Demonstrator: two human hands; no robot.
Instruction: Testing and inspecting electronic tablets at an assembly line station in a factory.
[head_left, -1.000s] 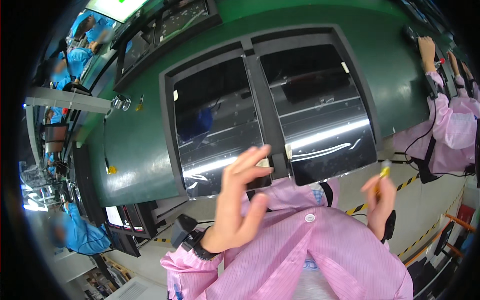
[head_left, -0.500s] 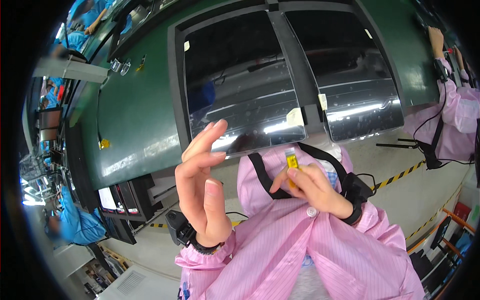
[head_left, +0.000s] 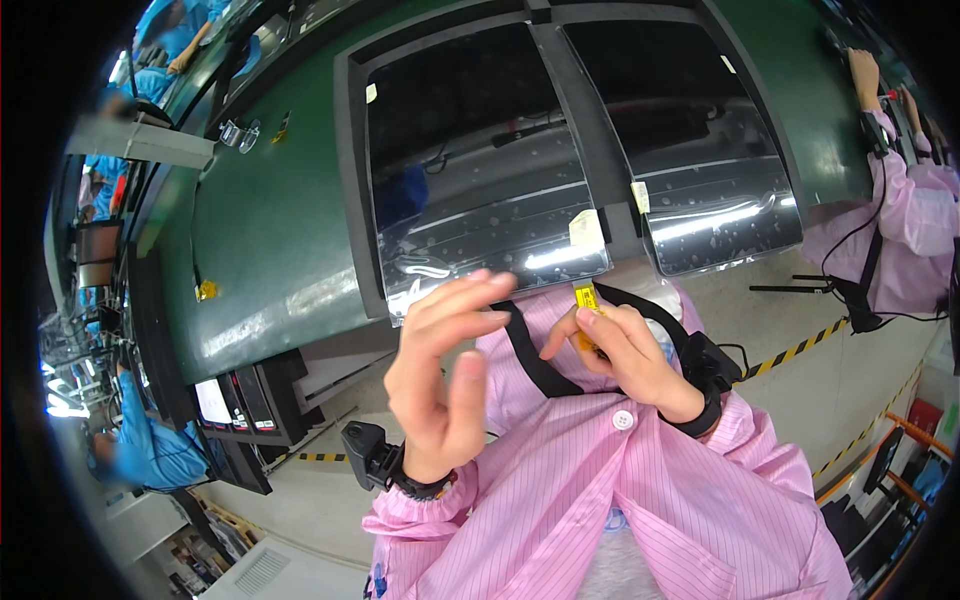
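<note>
My right hand (head_left: 640, 360) pinches a small flat yellow strip (head_left: 586, 297) with dark markings between thumb and fingers. The strip's far end points away from me, close to the near edge of the left screen panel (head_left: 470, 110). My left hand (head_left: 432, 385) is held up beside it, empty, its fingers apart and slightly curled, in front of that panel's lower left part. A second glossy black panel (head_left: 685, 110) lies to the right. Both are covered in clear film, with pale tabs at the edges, and rest in a dark grey frame (head_left: 353, 150).
On the green table (head_left: 260, 240) at left lie a clear round holder (head_left: 239, 135), another small yellow strip (head_left: 281, 127) and a thin cable with a yellow end (head_left: 206, 290). A co-worker in pink (head_left: 915, 215) sits at the right. Others in blue (head_left: 150, 430) work at the left.
My left hand has moved right and slightly down, closer to the right hand. The right hand still grips the yellow strip, which has shifted slightly.
</note>
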